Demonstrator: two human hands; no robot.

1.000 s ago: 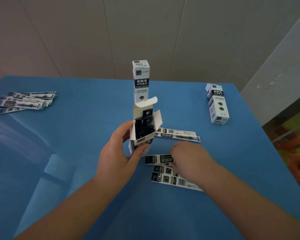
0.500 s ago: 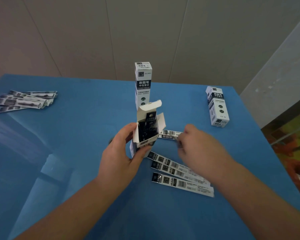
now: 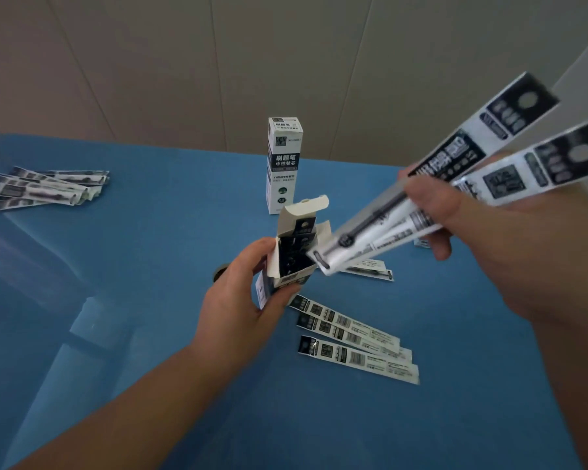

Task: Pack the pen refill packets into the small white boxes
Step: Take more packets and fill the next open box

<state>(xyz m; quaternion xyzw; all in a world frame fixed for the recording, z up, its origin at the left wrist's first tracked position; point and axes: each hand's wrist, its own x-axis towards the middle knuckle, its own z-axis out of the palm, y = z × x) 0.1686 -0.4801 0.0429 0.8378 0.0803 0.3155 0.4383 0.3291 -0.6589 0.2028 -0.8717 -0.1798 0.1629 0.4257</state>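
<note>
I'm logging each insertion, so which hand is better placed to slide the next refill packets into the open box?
The right hand. It already grips two refill packets, their lower ends next to the mouth of the open box. The left hand is holding that box upright.

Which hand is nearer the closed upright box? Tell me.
Left. The left hand grips the open box just in front of the closed upright box. The right hand holds two packets raised, off to its right.
</note>
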